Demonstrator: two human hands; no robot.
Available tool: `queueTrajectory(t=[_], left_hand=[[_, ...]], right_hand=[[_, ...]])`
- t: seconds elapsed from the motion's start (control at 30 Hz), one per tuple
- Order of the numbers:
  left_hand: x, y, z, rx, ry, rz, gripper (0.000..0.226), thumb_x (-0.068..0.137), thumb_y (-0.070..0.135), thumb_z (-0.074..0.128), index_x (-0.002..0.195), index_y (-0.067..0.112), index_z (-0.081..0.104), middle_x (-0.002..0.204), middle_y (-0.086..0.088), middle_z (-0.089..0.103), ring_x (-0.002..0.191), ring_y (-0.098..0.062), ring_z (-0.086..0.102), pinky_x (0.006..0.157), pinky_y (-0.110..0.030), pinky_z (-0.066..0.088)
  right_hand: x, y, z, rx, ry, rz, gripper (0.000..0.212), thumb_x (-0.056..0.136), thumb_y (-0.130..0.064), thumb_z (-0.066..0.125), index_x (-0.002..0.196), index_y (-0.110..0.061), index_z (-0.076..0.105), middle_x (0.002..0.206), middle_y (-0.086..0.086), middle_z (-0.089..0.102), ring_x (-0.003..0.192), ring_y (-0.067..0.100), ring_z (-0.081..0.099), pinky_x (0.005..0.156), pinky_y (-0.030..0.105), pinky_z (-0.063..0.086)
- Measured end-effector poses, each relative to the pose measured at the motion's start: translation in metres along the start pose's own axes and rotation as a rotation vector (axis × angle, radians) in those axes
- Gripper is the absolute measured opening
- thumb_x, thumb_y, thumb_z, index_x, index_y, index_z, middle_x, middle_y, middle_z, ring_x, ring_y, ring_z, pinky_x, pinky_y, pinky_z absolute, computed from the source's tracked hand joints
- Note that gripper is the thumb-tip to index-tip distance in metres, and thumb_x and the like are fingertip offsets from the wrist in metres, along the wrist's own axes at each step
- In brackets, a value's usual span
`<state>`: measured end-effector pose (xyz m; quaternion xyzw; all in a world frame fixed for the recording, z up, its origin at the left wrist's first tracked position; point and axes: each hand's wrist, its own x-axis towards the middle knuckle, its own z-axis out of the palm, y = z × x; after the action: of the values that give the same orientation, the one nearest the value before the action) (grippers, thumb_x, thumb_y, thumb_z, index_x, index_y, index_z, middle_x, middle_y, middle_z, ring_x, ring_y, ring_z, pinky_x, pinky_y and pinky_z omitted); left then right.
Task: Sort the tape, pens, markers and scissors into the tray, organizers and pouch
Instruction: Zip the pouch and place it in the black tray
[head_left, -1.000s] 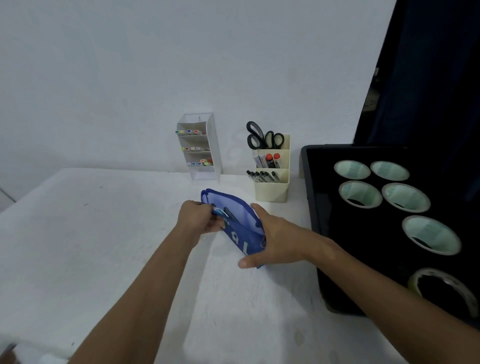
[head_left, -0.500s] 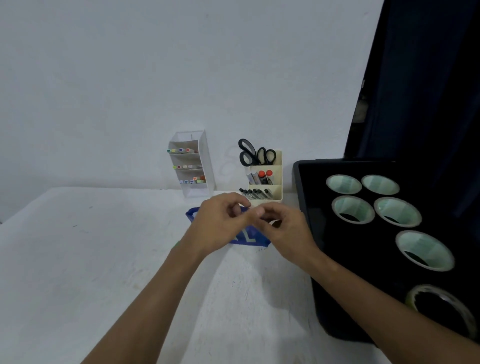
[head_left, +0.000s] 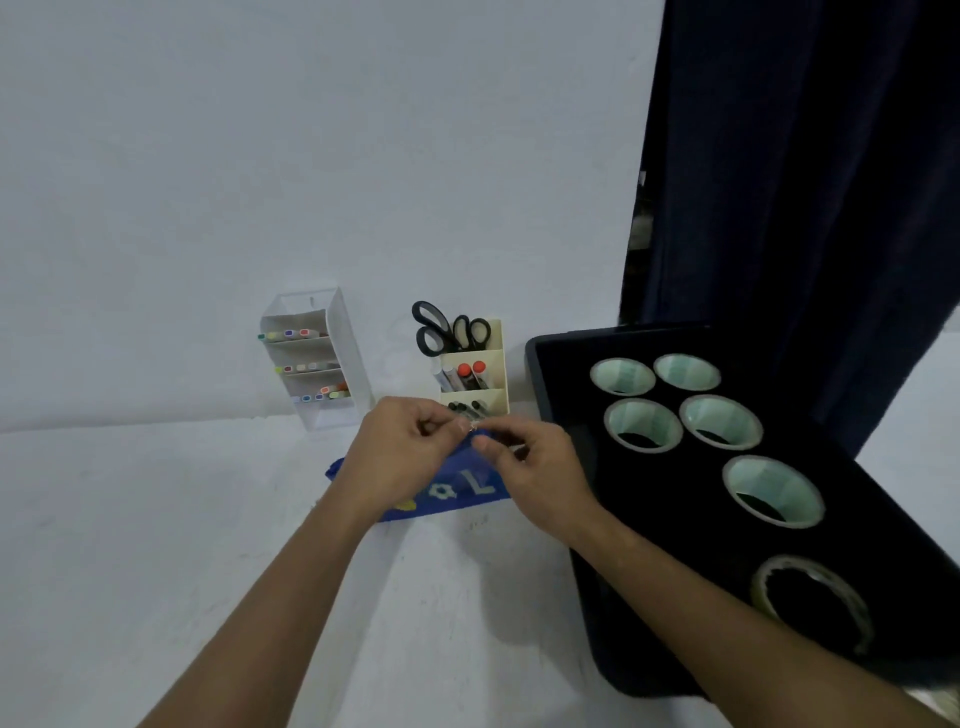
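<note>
Tape rolls come first in my count: six lie flat in the black tray (head_left: 540, 364), five with pale green cores (head_left: 643, 424) and one clear roll (head_left: 810, 603) nearest me. All of them sit to the right of my right hand (head_left: 535, 467), the tray's edge just beside that wrist. I count two organizers beyond my hands. The white organizer (head_left: 317, 358) stands past my left hand (head_left: 400, 452), slightly to its left, with three shelves of markers (head_left: 291, 333) showing coloured ends. The cream organizer (head_left: 478, 374) stands straight beyond both hands and carries two pairs of black-handled scissors (head_left: 449, 332) in its back pocket, thick markers with red caps (head_left: 470, 371) in the middle, and dark pens (head_left: 467, 408) in the front pocket, partly hidden by my fingers. One blue pouch (head_left: 457, 488) lies on the white bench (head_left: 156, 519) directly under and between my hands, its printed side facing me. My left hand covers the pouch's left half, fingers curled, thumb and forefinger pinching something small and metallic at the pouch's top edge, likely the zipper pull. My right hand meets it there, fingers curled in, thumb and forefinger pinching the pouch's top edge just beside the left fingertips.
</note>
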<state>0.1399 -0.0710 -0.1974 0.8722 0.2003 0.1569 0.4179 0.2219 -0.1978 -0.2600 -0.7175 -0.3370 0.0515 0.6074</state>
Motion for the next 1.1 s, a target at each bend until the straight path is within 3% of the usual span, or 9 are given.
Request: queueTrajectory(t=[0.1, 0.23, 0.43, 0.57, 0.7, 0.83, 0.93, 1.03, 1.1], left_hand=[[-0.001, -0.005, -0.005, 0.159, 0.108, -0.022, 0.019, 0.089, 0.024, 0.062, 0.073, 0.019, 0.071, 0.068, 0.006, 0.069, 0.06, -0.008, 0.06, 0.054, -0.019, 0.043], [-0.005, -0.008, -0.022, 0.311, 0.236, -0.019, 0.017, 0.089, 0.018, 0.06, 0.08, 0.015, 0.074, 0.078, 0.002, 0.069, 0.062, -0.003, 0.052, 0.054, -0.006, 0.032], [0.011, 0.022, -0.046, 0.258, 0.293, 0.057, 0.012, 0.089, 0.025, 0.063, 0.078, 0.024, 0.069, 0.075, 0.007, 0.066, 0.068, -0.003, 0.056, 0.058, -0.011, 0.036], [0.01, 0.055, -0.011, -0.043, 0.154, 0.136, 0.016, 0.091, 0.028, 0.06, 0.077, 0.023, 0.066, 0.074, 0.003, 0.069, 0.065, -0.008, 0.062, 0.066, -0.029, 0.049], [0.009, 0.092, 0.047, -0.537, -0.184, 0.089, 0.016, 0.096, 0.034, 0.05, 0.086, 0.022, 0.055, 0.083, -0.002, 0.061, 0.081, -0.022, 0.061, 0.081, -0.04, 0.052], [0.014, 0.102, 0.095, -0.229, -0.374, 0.249, 0.013, 0.092, 0.03, 0.059, 0.101, 0.031, 0.049, 0.081, -0.008, 0.06, 0.073, -0.015, 0.057, 0.072, -0.036, 0.048], [0.032, 0.095, 0.112, 0.049, -0.422, 0.234, 0.022, 0.09, 0.025, 0.062, 0.108, 0.028, 0.05, 0.078, -0.003, 0.056, 0.071, -0.013, 0.056, 0.069, -0.03, 0.047], [0.05, 0.087, 0.119, 0.199, -0.416, 0.175, 0.04, 0.081, 0.029, 0.072, 0.114, 0.025, 0.05, 0.088, -0.005, 0.062, 0.081, -0.021, 0.061, 0.081, -0.038, 0.052], [0.054, 0.087, 0.123, 0.227, -0.422, 0.199, 0.048, 0.077, 0.029, 0.077, 0.116, 0.026, 0.051, 0.093, -0.006, 0.064, 0.082, -0.02, 0.061, 0.083, -0.037, 0.052]], right_hand=[[0.009, -0.006, -0.008, 0.055, 0.135, -0.03, 0.013, 0.093, -0.01, 0.058, 0.101, -0.012, 0.068, 0.088, -0.005, 0.067, 0.084, 0.01, 0.065, 0.076, 0.03, 0.056], [0.017, -0.025, -0.038, 0.148, 0.288, -0.095, 0.013, 0.097, -0.011, 0.051, 0.095, -0.02, 0.059, 0.086, -0.004, 0.064, 0.078, 0.003, 0.058, 0.072, 0.021, 0.05], [-0.008, -0.058, -0.095, 0.044, 0.425, -0.261, 0.011, 0.097, -0.017, 0.046, 0.098, -0.021, 0.056, 0.09, -0.001, 0.064, 0.081, 0.008, 0.059, 0.074, 0.021, 0.048], [-0.042, -0.076, -0.143, 0.056, 0.553, -0.325, 0.017, 0.101, -0.009, 0.04, 0.099, -0.02, 0.053, 0.1, 0.001, 0.068, 0.093, 0.012, 0.064, 0.082, 0.024, 0.05], [-0.079, -0.075, -0.182, 0.048, 0.783, -0.247, 0.018, 0.103, -0.015, 0.037, 0.097, -0.028, 0.049, 0.098, -0.003, 0.068, 0.089, 0.009, 0.062, 0.08, 0.022, 0.049], [-0.109, -0.038, -0.194, -0.072, 0.998, 0.122, 0.01, 0.099, -0.029, 0.044, 0.093, -0.029, 0.053, 0.084, 0.0, 0.059, 0.073, 0.011, 0.054, 0.073, 0.032, 0.043], [-0.127, -0.021, -0.199, -0.103, 0.779, 0.407, 0.009, 0.096, -0.02, 0.051, 0.097, -0.026, 0.057, 0.086, 0.004, 0.063, 0.074, 0.018, 0.057, 0.069, 0.032, 0.045], [-0.137, -0.021, -0.193, -0.335, 0.239, 0.614, 0.02, 0.09, -0.016, 0.054, 0.105, -0.029, 0.058, 0.097, 0.001, 0.063, 0.079, 0.017, 0.061, 0.066, 0.024, 0.05], [-0.136, -0.015, -0.186, -0.623, -0.049, 0.66, 0.02, 0.088, -0.026, 0.053, 0.106, -0.025, 0.06, 0.103, -0.001, 0.064, 0.093, 0.018, 0.062, 0.08, 0.028, 0.051]])
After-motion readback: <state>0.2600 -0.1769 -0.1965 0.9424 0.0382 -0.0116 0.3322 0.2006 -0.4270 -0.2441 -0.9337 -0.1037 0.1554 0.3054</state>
